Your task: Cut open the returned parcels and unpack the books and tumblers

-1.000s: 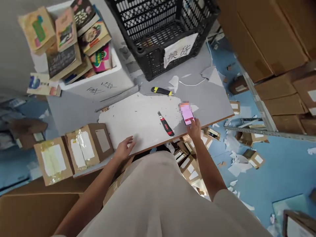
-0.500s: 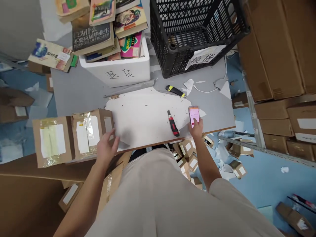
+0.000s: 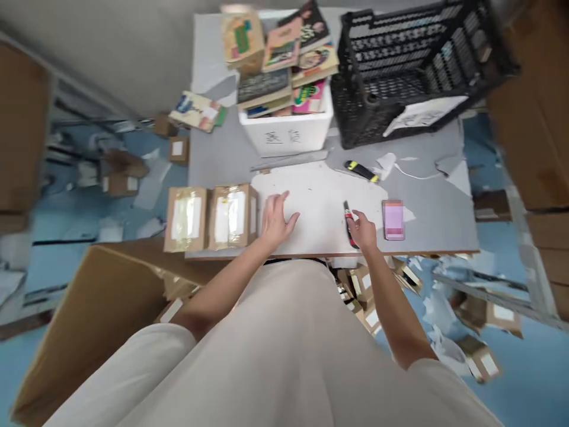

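My left hand (image 3: 276, 222) is open over the white patch of the table, fingers spread, just right of two taped cardboard boxes. The nearer box (image 3: 232, 216) and the outer box (image 3: 185, 219) stand side by side, each with a white label. My right hand (image 3: 364, 231) is at a red and black utility knife (image 3: 348, 220), fingertips apart over its handle and hiding part of it. Whether they touch it I cannot tell. To the right of that hand lies a phone (image 3: 393, 220) with a pink screen. A yellow and black utility knife (image 3: 362, 171) lies farther back.
A white foam box (image 3: 288, 135) heaped with books stands at the back beside a black plastic crate (image 3: 362, 121). One book (image 3: 195, 111) lies at the left. A large open carton (image 3: 89, 320) is at lower left. Parcels (image 3: 362, 281) litter the floor past the table edge.
My right hand has left the phone and moved left to the red knife. My left hand has moved farther over the table, past the boxes. The camera view has shifted.
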Demonstrator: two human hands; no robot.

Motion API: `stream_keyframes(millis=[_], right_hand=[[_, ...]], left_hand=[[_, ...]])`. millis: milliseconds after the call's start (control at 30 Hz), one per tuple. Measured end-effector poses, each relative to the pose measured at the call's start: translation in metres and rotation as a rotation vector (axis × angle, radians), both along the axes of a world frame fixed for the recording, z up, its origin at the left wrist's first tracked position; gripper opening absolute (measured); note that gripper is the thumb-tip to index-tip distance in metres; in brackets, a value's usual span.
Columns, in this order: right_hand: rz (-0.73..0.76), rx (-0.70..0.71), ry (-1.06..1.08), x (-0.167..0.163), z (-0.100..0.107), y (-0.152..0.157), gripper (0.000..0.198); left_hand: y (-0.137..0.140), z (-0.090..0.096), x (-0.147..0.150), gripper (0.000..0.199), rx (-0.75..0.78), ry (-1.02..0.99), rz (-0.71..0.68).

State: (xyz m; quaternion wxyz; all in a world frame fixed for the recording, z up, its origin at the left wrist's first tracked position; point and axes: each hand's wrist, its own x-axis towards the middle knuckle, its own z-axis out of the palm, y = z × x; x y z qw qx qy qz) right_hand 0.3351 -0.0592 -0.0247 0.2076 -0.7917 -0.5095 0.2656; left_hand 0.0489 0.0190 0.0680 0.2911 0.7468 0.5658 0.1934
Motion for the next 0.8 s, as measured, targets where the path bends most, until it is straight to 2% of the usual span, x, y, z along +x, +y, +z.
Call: stream_keyframes(millis=[67,133,200,267,333,367,433,500,633,733,800], right_hand=[[0.235,0.035,0.108,-0.050,0.013,0.047,0.054],[0.469,0.091,0.211,-0.107,0.026,0.093,0.072],[0.591,0.026,0.312,-0.164,0.035,0.134,0.091],[0.650,-0.046,0.421,-0.213,0.038,0.165,0.097],[0.648,-0.078,0.508,-0.249,0.035,0.185,0.096],[0.623,-0.079,0.540,-0.262,0.033,0.190,0.093],[0.531,-0.060,0.582,-0.275,0.028,0.191,0.084],[0.412,-0.019,0.612,-0.271,0.026,0.181,0.069],[0.186,0.095,0.669,-0.221,0.041,0.134,0.049],[0.031,0.179,0.653,-0.171,0.056,0.083,0.043],[-0.063,0.197,0.615,-0.143,0.059,0.051,0.044]], left_hand=[[-0.022,0.004,-0.035,0.094,0.020,-0.016,0.424],[-0.049,0.002,-0.072,0.107,-0.102,-0.100,0.776],[-0.073,-0.007,-0.103,0.101,-0.295,-0.290,1.027],[-0.088,-0.017,-0.127,0.084,-0.541,-0.537,1.114],[-0.092,-0.026,-0.141,0.069,-0.726,-0.788,1.081],[-0.091,-0.030,-0.145,0.065,-0.768,-0.895,1.051],[-0.086,-0.033,-0.149,0.063,-0.768,-1.042,1.021],[-0.082,-0.032,-0.151,0.063,-0.726,-1.097,1.003],[-0.072,-0.023,-0.147,0.067,-0.588,-1.039,0.865],[-0.053,-0.016,-0.134,0.071,-0.481,-0.952,0.633],[-0.036,-0.017,-0.118,0.073,-0.445,-0.874,0.469]])
